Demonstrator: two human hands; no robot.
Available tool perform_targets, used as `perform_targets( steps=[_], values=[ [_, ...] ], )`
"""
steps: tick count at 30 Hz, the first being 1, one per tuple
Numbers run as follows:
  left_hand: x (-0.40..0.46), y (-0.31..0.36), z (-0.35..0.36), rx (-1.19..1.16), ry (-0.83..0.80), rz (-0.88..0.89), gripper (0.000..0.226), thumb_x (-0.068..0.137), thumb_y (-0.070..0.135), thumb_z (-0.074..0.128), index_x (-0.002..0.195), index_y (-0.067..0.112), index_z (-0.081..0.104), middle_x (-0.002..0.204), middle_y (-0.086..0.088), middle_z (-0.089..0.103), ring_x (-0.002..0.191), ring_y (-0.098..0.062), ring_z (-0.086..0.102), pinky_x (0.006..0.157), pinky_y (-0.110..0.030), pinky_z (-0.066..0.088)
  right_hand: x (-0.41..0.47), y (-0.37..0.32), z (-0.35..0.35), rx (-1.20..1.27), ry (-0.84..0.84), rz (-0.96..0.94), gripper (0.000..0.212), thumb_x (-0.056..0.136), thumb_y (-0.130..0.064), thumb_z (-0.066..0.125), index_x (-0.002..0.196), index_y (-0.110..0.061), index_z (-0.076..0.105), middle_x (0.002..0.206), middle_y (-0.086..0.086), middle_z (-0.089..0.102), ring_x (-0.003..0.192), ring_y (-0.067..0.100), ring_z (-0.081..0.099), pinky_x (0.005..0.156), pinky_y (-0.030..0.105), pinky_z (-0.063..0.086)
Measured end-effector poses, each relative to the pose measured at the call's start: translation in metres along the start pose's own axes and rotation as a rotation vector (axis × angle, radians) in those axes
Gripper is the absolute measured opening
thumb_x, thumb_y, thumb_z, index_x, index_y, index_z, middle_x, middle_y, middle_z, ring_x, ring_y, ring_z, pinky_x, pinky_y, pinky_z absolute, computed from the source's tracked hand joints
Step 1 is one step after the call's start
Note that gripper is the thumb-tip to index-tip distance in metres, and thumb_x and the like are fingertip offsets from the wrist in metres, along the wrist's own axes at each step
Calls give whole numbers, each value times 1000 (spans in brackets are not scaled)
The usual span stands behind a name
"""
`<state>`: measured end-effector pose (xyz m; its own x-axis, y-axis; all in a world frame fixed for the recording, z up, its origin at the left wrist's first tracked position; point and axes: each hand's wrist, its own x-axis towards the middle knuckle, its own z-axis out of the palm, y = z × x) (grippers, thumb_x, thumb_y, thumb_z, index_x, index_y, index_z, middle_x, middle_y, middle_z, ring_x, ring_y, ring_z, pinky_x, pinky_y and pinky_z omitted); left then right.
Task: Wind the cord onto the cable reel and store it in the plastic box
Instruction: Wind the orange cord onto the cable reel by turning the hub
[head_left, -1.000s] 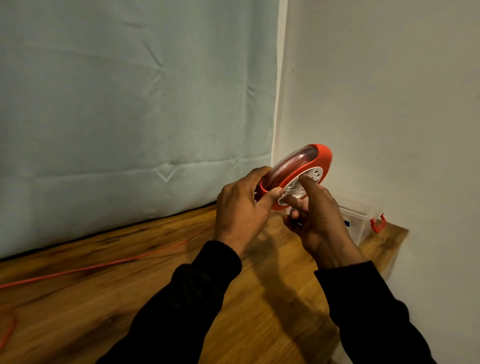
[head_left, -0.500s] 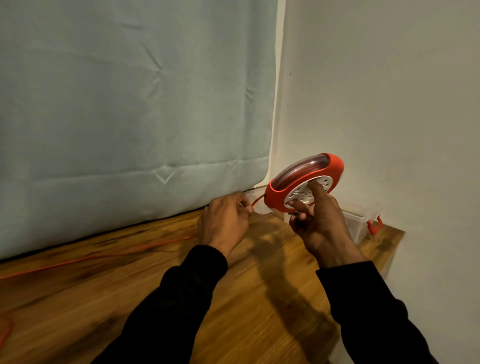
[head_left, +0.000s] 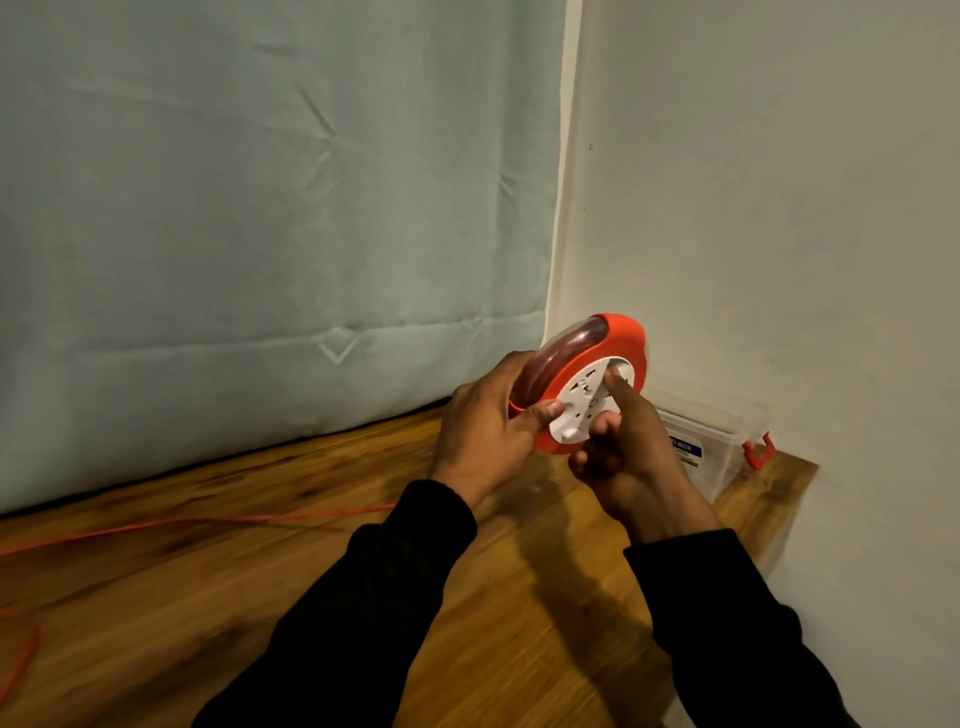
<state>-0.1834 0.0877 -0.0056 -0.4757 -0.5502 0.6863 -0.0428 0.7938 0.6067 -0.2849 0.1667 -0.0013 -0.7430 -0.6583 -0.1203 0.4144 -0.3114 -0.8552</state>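
Observation:
I hold a round orange cable reel (head_left: 621, 338) with a white socket face in the air above the wooden table's far right corner. My left hand (head_left: 483, 431) grips its left rim, thumb on the white face. My right hand (head_left: 623, 462) supports it from below, index finger pressed on the white face. Orange cord is wound inside the reel's clear rim. The loose orange cord (head_left: 197, 522) trails left across the table from under my left hand. The clear plastic box (head_left: 722, 452) with a red latch sits in the corner behind my right hand, partly hidden.
The wooden table (head_left: 260, 597) ends at a pale blue curtain (head_left: 260, 234) behind and a white wall (head_left: 779, 234) on the right. Another bit of orange cord (head_left: 21, 670) lies at the left edge.
My left hand, which was down at the cord near the table half a second ago, has come back up onto the reel's rim. The reel has shifted slightly left and tilted.

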Motion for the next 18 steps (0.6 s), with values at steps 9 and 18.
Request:
perform_targets(
  steps=[9, 18],
  values=[
    [9, 13, -13, -150, 76, -118, 39, 84, 32, 68, 120, 19, 59, 116, 2, 67, 99, -11, 63, 75, -13, 51, -9, -4, -18, -919, 193, -962, 37, 92, -52, 55, 119, -27, 55, 91, -4, 71, 80, 16, 68, 70, 38, 58],
    [2, 26, -5, -72, 88, -7, 33, 86, 33, 67, 116, 25, 60, 100, 13, 64, 92, -4, 62, 80, -21, 54, -13, -11, -10, -638, 139, -633, 41, 87, -57, 59, 113, -25, 55, 95, 4, 75, 78, 20, 68, 66, 35, 54]
  ],
)
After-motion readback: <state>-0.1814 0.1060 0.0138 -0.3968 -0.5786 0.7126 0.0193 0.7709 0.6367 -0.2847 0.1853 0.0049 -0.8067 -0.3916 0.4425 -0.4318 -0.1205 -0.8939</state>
